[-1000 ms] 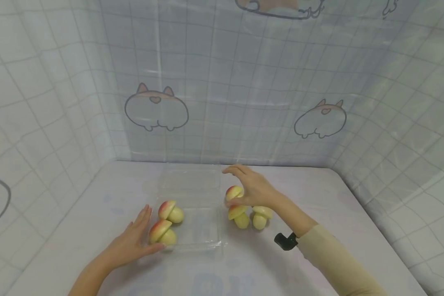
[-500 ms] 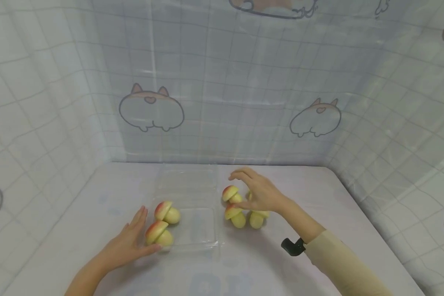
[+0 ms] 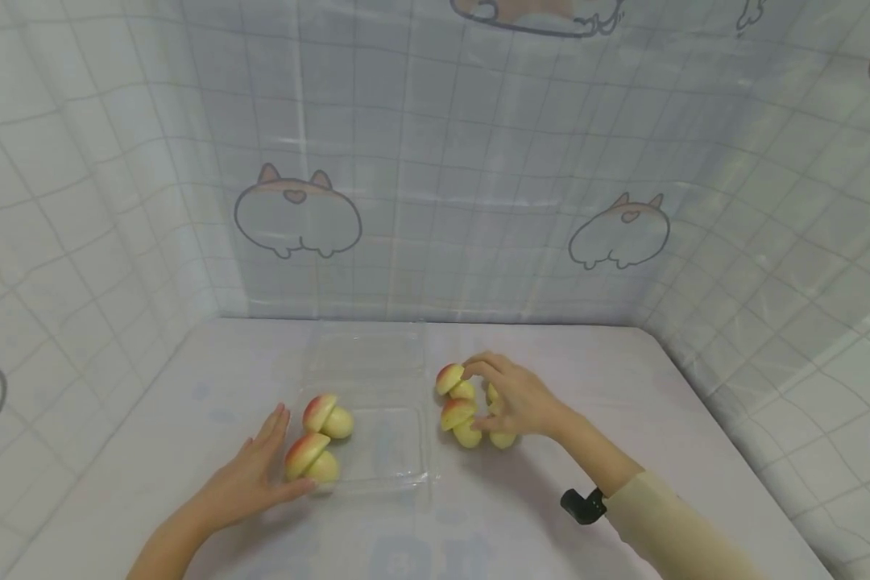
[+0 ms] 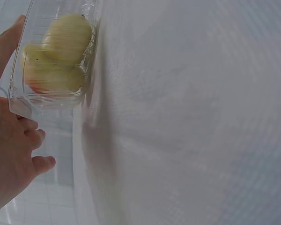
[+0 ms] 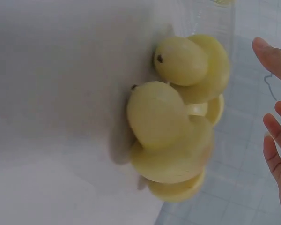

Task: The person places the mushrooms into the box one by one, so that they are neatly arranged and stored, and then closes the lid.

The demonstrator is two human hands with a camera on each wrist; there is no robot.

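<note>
In the head view, my left hand (image 3: 250, 479) lies along the left side of a clear plastic clamshell box (image 3: 387, 483), fingers straight, thumb at the near rim. Two toy mushrooms with red-yellow caps sit in the box's left part: a rear mushroom (image 3: 339, 423) and a near mushroom (image 3: 325, 467). The left wrist view shows the thumb (image 4: 4, 49) against the box wall. Right of the box, my right hand (image 3: 525, 399) reaches low over a cluster of several similar mushrooms (image 3: 467, 433), fingers spread and bent, partly hiding the right-hand ones. In the right wrist view, the fingertips stand apart from the mushrooms (image 5: 157, 115).
The box's lid (image 3: 366, 354) lies folded back toward the rear wall. A white cloth covers the table (image 3: 623, 387). Gridded curtains (image 3: 478, 242) with dog drawings stand at the back and both sides. A black device (image 3: 583, 506) is on my right wrist.
My right hand has moved right and then down, lower over the right-hand mushrooms. The left hand and the two mushrooms in the box keep their places; the view has shifted slightly.
</note>
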